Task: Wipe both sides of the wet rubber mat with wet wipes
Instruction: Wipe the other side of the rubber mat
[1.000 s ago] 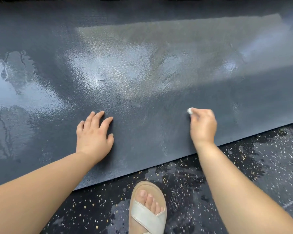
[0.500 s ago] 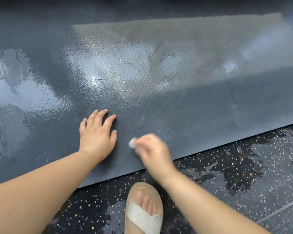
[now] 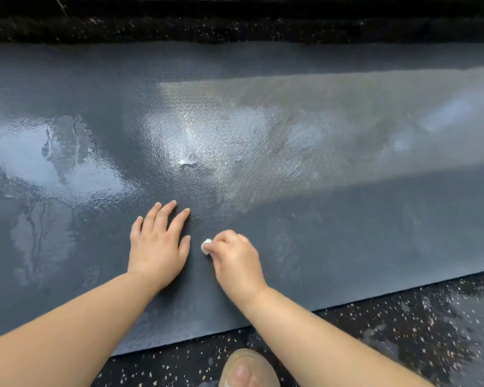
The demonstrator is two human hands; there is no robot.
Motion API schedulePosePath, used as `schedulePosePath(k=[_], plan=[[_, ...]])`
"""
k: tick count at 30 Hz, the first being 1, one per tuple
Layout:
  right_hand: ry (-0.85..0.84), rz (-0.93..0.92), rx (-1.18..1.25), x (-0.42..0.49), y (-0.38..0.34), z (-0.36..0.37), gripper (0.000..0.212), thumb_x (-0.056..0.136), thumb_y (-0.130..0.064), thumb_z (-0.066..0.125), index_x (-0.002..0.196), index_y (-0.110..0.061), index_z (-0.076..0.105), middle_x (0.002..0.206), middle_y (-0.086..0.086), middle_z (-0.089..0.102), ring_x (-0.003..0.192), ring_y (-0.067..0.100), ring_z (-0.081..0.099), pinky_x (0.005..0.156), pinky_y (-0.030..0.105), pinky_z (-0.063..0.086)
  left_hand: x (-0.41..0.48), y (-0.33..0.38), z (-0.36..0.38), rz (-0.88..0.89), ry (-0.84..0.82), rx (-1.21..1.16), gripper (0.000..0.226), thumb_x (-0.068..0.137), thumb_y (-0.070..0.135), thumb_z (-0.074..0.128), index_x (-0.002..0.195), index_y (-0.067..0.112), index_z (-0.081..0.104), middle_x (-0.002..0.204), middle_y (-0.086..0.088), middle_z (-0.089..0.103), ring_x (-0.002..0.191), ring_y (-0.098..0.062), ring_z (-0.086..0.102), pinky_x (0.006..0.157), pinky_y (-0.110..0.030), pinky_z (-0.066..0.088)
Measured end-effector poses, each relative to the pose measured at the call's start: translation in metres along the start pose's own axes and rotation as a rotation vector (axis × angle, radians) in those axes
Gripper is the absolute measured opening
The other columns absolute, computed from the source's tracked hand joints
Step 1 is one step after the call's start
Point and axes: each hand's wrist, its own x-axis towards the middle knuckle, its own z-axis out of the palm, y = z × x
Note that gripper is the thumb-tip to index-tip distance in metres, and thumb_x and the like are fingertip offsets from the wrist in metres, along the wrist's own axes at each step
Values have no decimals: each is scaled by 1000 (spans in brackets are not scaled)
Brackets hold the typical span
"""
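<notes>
Two bare hands sit close together on the near middle of the rubber mat [image 3: 347, 233], a dark grey textured sheet that lies flat on the floor [image 3: 403, 344] and fills the view from left to right. The left hand [image 3: 158, 247] lies palm down on the mat with its fingers straight and slightly spread; its grip is wide and holds nothing. The right hand [image 3: 235, 261], just to the right of it and not touching it, has its grip closed round a small white wad of wet wipe [image 3: 206, 246]. The wad pokes out at the left side of the curled fingers, near the left thumb, and is down against the mat.

Glossy wet patches show on the mat at the far left and around a small bright puddle [image 3: 187, 162] beyond the left hand. A paler band of reflected light crosses the far right. The mat's near edge runs at a slant, rising to the right. The floor is black with pale specks and wet at the near right. The front of a pale sandal [image 3: 248, 370] rests on it at the bottom edge.
</notes>
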Motion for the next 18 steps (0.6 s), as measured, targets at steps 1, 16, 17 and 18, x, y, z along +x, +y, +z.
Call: schedulePosePath(k=[1,16,17,18], plan=[[-84,-67,41,-1,-3,0,12,75,-3,69,78,-13,74,77,8,64,64,30,59,64,31,54,0,-1,0,6,-2,2,56,95,40,41,148,31,25,157,3,13,145,-18,4,114,-39,3],[339,591,-16,110,81,-42,20,88,-7,55,100,-5,70,84,4,56,76,12,55,68,17,36,30,-10,-3,-21,46,-15,53,97,46,29,147,30,28,157,1,18,145,-20,9,113,-39,6],[287,432,-16,99,59,-22,18,86,-5,56,96,-5,72,84,5,58,76,17,54,71,21,38,28,-9,-3,-21,48,-31,56,93,46,26,146,28,31,156,-1,21,145,-22,12,113,-40,6],[222,258,-36,86,35,-3,16,85,-3,58,92,-4,72,86,9,60,78,25,55,73,27,41,27,-8,-3,-22,50,-54,61,89,46,25,145,26,34,155,-2,24,145,-23,14,114,-41,6]])
